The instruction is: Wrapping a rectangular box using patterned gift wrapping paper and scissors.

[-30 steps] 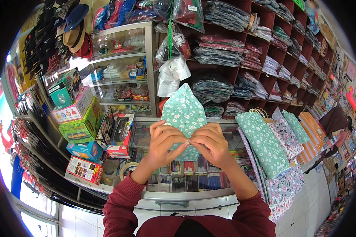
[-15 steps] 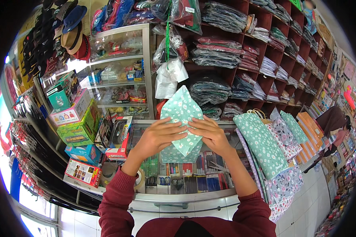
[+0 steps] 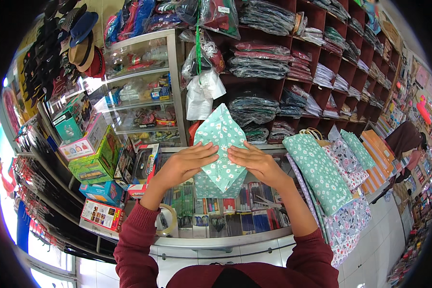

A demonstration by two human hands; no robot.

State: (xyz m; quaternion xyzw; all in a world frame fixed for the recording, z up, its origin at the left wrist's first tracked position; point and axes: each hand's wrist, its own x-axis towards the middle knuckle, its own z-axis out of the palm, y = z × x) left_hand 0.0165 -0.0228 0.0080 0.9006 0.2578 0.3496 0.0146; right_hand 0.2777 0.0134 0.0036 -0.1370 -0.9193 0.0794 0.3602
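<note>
On the glass counter lies a piece of mint-green paper with white daisies (image 3: 222, 127), its top folded into a diamond with points at the far and near ends. Below the diamond, more of the same paper spreads over the glass. My left hand (image 3: 189, 162) rests flat on the diamond's left side, fingers stretched out. From the right, my right hand (image 3: 258, 163) lies across the opposite side, its fingers also straight and flat. A strip of daisy pattern shows between the fingertips. Neither hand grips anything.
Pens and other stationery fill the glass counter (image 3: 211, 244). A tape roll (image 3: 167, 220) sits by my left forearm. Boxed toys (image 3: 95, 156) are stacked at left, floral wrapping paper (image 3: 317, 175) at right. Shelves of bagged clothes (image 3: 259, 62) stand behind. A person (image 3: 408, 144) is at far right.
My left hand has slid a little outward to the left, widening the gap between the fingertips. The right hand stays nearly in place, and the folded paper keeps its shape.
</note>
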